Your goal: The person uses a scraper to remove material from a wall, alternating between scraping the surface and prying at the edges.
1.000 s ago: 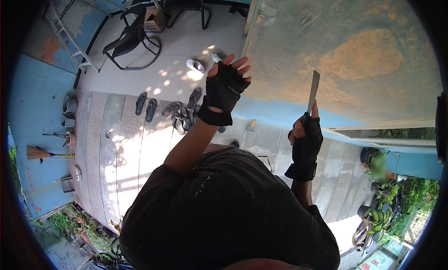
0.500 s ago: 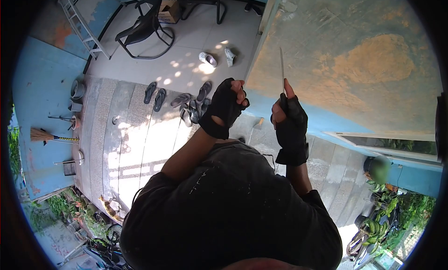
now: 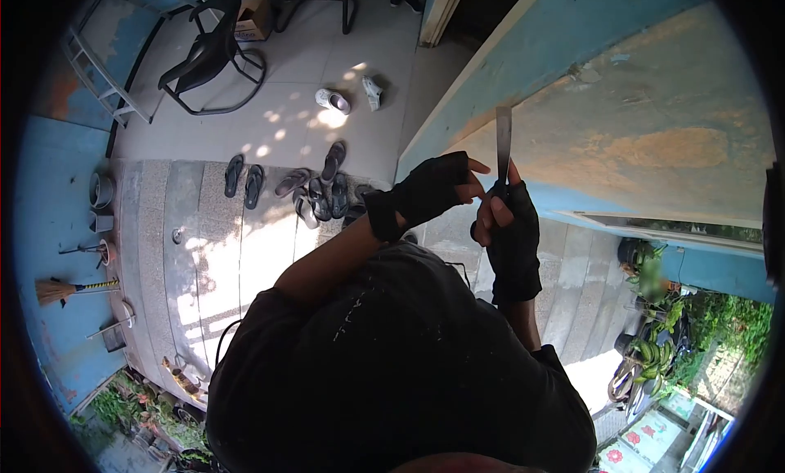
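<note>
A long metal blade with a dark handle points up in front of the wall. My right hand, in a black fingerless glove, is closed around its handle, one finger stretched along the blade's base. My left hand, gloved the same way, is just left of the handle with its fingers apart, a fingertip close to it. Whether that fingertip touches the handle I cannot tell. Beyond the blade stands a blue wall with a worn grey and orange patch.
Several dark sandals and a pair of white shoes lie on the floor to the left. A black chair, a ladder and a broom stand farther off. Plants are at the lower right.
The view has shifted, and a dark doorway now shows at the top. My left hand has come closer to the tool and its fingers have opened. The blade has turned to show its broad face.
</note>
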The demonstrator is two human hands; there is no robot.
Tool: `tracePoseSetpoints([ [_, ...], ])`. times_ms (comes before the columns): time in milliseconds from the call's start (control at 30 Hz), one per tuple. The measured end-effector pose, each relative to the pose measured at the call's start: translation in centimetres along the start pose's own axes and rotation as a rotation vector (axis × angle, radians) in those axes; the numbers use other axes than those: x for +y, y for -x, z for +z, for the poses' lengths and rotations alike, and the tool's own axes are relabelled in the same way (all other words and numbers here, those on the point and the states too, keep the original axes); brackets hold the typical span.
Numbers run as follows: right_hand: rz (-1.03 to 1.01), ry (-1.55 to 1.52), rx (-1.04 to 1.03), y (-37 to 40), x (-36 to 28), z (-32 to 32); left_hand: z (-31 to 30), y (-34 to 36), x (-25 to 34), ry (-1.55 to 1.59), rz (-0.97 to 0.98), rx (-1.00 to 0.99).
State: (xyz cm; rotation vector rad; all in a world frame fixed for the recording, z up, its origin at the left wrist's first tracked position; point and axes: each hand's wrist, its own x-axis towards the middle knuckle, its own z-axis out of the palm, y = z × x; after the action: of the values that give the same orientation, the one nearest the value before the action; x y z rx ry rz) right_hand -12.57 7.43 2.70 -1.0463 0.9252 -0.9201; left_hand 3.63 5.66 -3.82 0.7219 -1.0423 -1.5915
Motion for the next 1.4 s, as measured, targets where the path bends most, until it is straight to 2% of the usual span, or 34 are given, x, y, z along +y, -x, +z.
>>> tracePoseSetpoints([
  [67, -0.079, -0.028, 0.046, -0.3, 0.2, 1.4, -1.0, -0.4, 1.0, -0.295, -0.148, -0.072],
  [100, -0.173, -0.042, 0.098, -0.4, 0.5, 2.3, -1.7, -0.8, 1.0, -0.232, 0.053, -0.151],
  [133, -0.183, -0.036, 0.120, -0.5, 0.4, 3.0, -2.4, -1.3, 1.1, -0.225, 0.053, -0.175],
  [200, -0.287, -0.130, 0.157, -0.4, 0.2, 4.2, -2.9, -1.8, 2.0, -0.431, 0.046, -0.243],
  [233, -0.316, -0.085, 0.192, -0.2, 0.3, 4.7, -3.0, -1.9, 2.7, -0.196, -0.028, -0.269],
  [267, -0.314, -0.081, 0.216, 0.1, 0.4, 5.1, -2.8, -2.4, 3.6, -0.178, -0.114, -0.271],
  [400, -0.268, 0.103, 0.339, 0.3, -0.2, 7.5, -0.9, -3.3, 4.7, 0.041, -0.015, -0.361],
  [467, -0.282, 0.332, 0.420, 0.0, 0.2, 8.2, 0.0, -4.2, 5.1, 0.124, 0.016, -0.427],
  [500, -0.228, 0.185, 0.393, 0.2, -0.4, 9.1, 0.4, -4.8, 5.0, 0.368, -0.047, -0.515],
  [533, -0.231, 0.191, 0.410, 0.2, -0.5, 9.5, 0.8, -5.3, 5.1, 0.616, -0.116, -0.598],
  [600, -0.224, 0.168, 0.450, 0.3, -0.6, 10.0, 1.2, -6.2, 5.4, 0.674, -0.097, -0.598],
  [667, -0.250, 0.208, 0.522, 0.1, -0.4, 10.7, 1.2, -6.8, 5.4, 0.521, -0.147, -0.619],
  [733, -0.278, 0.245, 0.594, -0.2, 0.0, 10.1, 1.5, -6.7, 5.3, 0.603, -0.208, -0.611],
  [800, -0.426, 0.926, 0.626, -0.4, 0.9, 8.7, 1.5, -6.5, 5.2, 0.676, -0.266, -0.591],
  [833, -0.424, 0.924, 0.637, -0.3, 0.9, 9.0, 1.4, -6.4, 5.1, 0.732, -0.297, -0.624],
  [900, -0.490, 0.463, 0.569, -0.3, 0.5, 10.3, 1.1, -6.3, 5.3, 0.784, -0.336, -0.657],
  [933, -0.489, 0.458, 0.579, -0.2, 0.6, 10.4, 1.1, -6.2, 5.6, 0.780, -0.324, -0.653],
  [1000, -0.207, 0.209, 0.605, 0.2, 0.6, 10.7, 1.0, -6.0, 5.5, 0.777, -0.322, -0.656],
  [1033, -0.211, 0.207, 0.613, 0.1, 0.8, 10.7, 0.9, -6.2, 5.2, 0.778, -0.326, -0.632],
  [1100, -0.202, 0.400, 0.731, -0.4, 1.2, 10.8, 0.9, -6.6, 4.8, 0.773, -0.325, -0.613],
  [1233, -0.139, 0.366, 0.721, -0.2, 0.9, 11.1, 0.6, -6.5, 4.6, 0.762, -0.318, -0.602],
  [1300, -0.173, 0.488, 0.708, -0.1, 1.2, 11.1, 0.5, -6.3, 5.0, 0.737, -0.312, -0.592],
  [1333, -0.174, 0.484, 0.713, -0.3, 1.2, 11.1, 0.4, -6.2, 5.3, 0.730, -0.331, -0.560],
  [1400, -0.096, 0.278, 0.717, -0.6, 1.2, 11.3, 0.2, -6.2, 5.4, 0.724, -0.355, -0.529],
])
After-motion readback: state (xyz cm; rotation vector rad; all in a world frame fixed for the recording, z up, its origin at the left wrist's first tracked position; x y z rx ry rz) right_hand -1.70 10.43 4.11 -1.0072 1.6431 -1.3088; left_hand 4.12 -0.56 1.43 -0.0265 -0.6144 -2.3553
